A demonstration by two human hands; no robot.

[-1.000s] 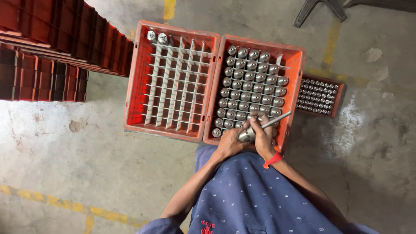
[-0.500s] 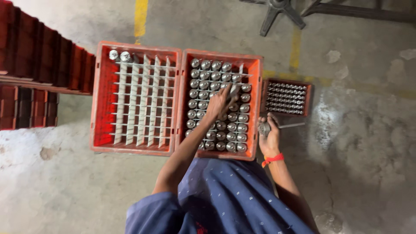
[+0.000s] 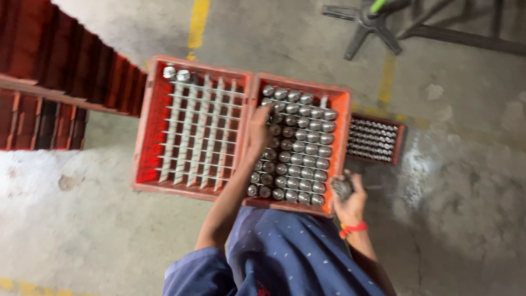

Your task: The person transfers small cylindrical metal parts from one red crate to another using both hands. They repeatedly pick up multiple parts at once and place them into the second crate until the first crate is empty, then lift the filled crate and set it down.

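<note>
Left hand has reached open into the full crate; right hand still grips a metal cylinder.

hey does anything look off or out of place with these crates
Nothing spilled or damaged. The left crate holds only two metal pieces in its far corner, while the right crate is nearly full.
</note>
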